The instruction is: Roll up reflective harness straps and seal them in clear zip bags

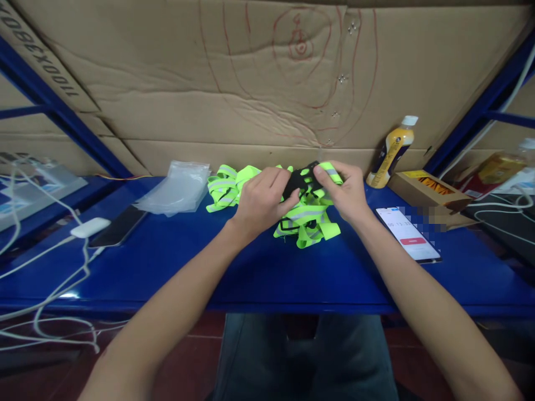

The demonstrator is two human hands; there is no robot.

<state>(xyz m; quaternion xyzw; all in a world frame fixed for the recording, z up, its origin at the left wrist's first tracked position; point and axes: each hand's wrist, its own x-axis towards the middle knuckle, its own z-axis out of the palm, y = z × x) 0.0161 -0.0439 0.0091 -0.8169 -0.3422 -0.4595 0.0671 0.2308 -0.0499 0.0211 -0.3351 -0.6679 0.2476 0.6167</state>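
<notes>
A tangle of fluorescent yellow-green reflective straps [309, 214] with silver stripes lies on the blue table, joined with black parts. My left hand [267, 195] is closed on a black piece [297, 181] in the pile, its fingers curled and the thumb pointing right. At the right side of the same piece, my right hand [343, 188] pinches a reflective strap between thumb and fingers. More of the straps spread out to the left behind my left hand. The fingertips of my left hand are partly hidden.
Clear plastic bags [178, 186] lie left of the straps, near a dark phone [119, 225] and white cables [86, 262]. To the right are a yellow drink bottle [393, 153], an open cardboard box [430, 192] and a lit phone [407, 234]. A cardboard wall [167, 83] stands behind.
</notes>
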